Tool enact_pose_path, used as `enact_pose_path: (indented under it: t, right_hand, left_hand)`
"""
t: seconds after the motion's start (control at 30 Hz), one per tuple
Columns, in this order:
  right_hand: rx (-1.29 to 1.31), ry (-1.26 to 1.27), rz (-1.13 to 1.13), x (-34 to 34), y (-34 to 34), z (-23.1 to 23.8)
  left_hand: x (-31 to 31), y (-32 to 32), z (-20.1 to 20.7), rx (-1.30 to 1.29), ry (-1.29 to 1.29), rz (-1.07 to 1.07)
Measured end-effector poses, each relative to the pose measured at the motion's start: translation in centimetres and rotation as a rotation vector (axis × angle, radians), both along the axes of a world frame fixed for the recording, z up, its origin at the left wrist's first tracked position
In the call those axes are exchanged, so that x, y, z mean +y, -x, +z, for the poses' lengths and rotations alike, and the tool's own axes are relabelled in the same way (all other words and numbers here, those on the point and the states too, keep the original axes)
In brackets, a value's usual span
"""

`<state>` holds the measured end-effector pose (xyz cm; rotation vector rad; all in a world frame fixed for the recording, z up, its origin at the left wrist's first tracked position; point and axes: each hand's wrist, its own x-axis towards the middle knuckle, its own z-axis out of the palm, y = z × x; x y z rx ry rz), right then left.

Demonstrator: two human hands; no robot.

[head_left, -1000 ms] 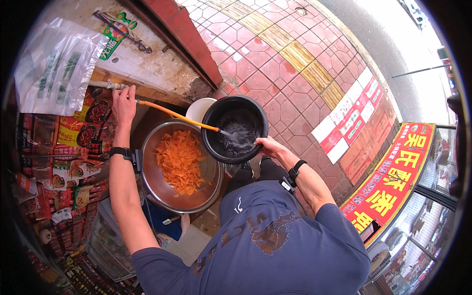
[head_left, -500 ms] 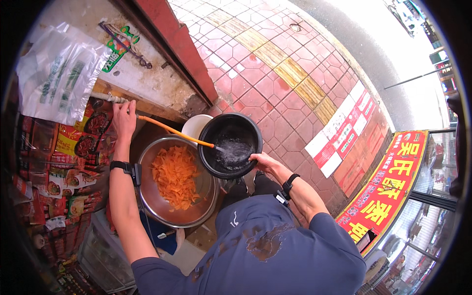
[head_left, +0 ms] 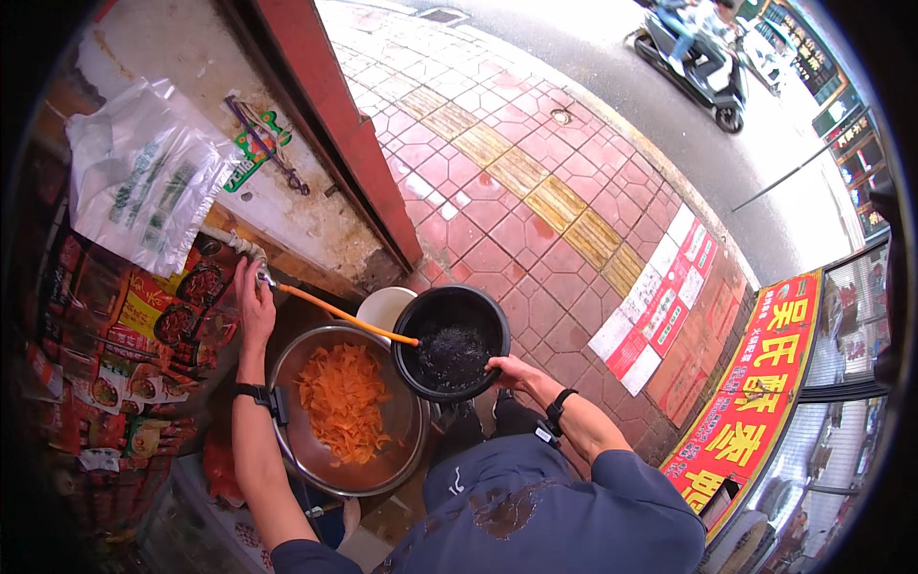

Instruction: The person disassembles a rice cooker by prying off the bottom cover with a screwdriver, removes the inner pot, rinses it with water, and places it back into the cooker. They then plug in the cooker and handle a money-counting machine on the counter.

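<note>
My right hand [head_left: 516, 373] grips the near right rim of a round black basin [head_left: 409, 371], thumb over the edge. Rippled water [head_left: 449, 356] lies inside it. An orange hose [head_left: 335, 311] runs from a metal tap [head_left: 265, 277] at the wall, its tip over the basin's left side; no clear stream shows from it. My left hand [head_left: 254, 311] is at the tap, fingers closed about it and partly hiding it. Below the hose stands a large steel bowl [head_left: 287, 421] holding orange, thin-cut pieces [head_left: 342, 402]. A white bucket [head_left: 384, 304] is partly hidden behind the basin.
Plastic bags [head_left: 148, 182] hang at left above colourful food packets [head_left: 177, 320]. A red metal post [head_left: 335, 124] borders the red-tiled pavement [head_left: 497, 230]. A red sign with yellow characters [head_left: 765, 383] fronts a stall at right. A scooter [head_left: 698, 72] with riders is on the road.
The stream from the hose into the basin no longer clearly shows. My left hand's fingers have shifted, uncovering part of the tap. The view has shifted slightly, and a scooter has appeared on the road.
</note>
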<state>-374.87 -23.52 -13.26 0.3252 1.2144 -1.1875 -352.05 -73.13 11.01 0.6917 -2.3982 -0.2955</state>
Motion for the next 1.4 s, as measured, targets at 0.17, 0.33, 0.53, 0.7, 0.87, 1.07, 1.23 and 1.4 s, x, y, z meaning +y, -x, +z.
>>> enact_pose_path:
  t: [0.17,0.33,0.53,0.7,0.87,1.07,1.23,1.4]
  right_hand:
    - [-0.007,-0.002,-0.094,2.2,-1.1,-1.9]
    - [-0.043,-0.033,-0.142,6.2,-1.8,-3.4]
    - [0.045,0.076,-0.098,14.0,-2.5,-1.6]
    - [0.130,0.128,0.061,20.0,-4.8,3.9]
    - [0.059,0.223,0.200,22.8,-11.1,9.5]
    - [-0.029,0.244,0.454,23.9,-24.3,11.6]
    - [0.042,0.216,0.814,23.8,-39.1,10.1]
    - [-0.043,0.346,1.045,24.2,-60.0,3.1]
  left_hand:
    - [1.9,-2.2,-2.8,0.200,-0.404,0.132]
    - [9.6,-10.0,-5.3,-0.024,-0.593,0.205]
    - [26.6,-20.3,-8.9,-0.167,-0.803,0.192]
    - [44.0,-24.9,-14.0,0.184,-1.309,0.175]
    - [59.7,-28.8,-14.0,0.371,-1.622,0.220]
    - [69.7,-37.7,-9.9,0.671,-1.656,0.328]
    - [77.0,-49.8,-10.2,0.999,-1.556,0.590]
    - [86.5,-67.6,-17.5,1.223,-1.400,0.779]
